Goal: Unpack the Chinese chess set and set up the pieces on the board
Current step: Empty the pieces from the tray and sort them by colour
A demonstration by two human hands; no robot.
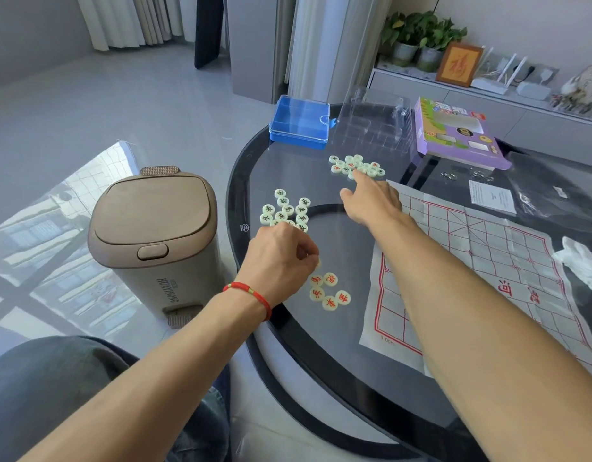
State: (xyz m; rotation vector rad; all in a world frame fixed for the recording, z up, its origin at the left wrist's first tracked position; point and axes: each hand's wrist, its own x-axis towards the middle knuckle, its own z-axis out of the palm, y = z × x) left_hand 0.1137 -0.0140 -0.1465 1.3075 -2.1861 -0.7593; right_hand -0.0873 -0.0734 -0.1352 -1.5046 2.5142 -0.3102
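Note:
A white paper chess board (471, 275) with red lines lies flat on the glass table, with no pieces on it. Pale round pieces sit in three loose groups: a black-lettered cluster (286, 210), a mixed cluster (356, 165) farther back, and several red-lettered pieces (329, 291) near the front. My left hand (279, 261) is curled just above the red group and pinches a piece at its fingertips, mostly hidden. My right hand (371, 201) reaches forward, its fingers extended and touching the near edge of the far cluster.
A blue plastic case (299, 123), a clear blister tray (371, 128) and a purple game box (454, 135) stand at the back of the table. A leaflet (491, 196) and crumpled white wrap (584, 261) lie right. A brown bin (154, 241) stands left of the table edge (234, 208).

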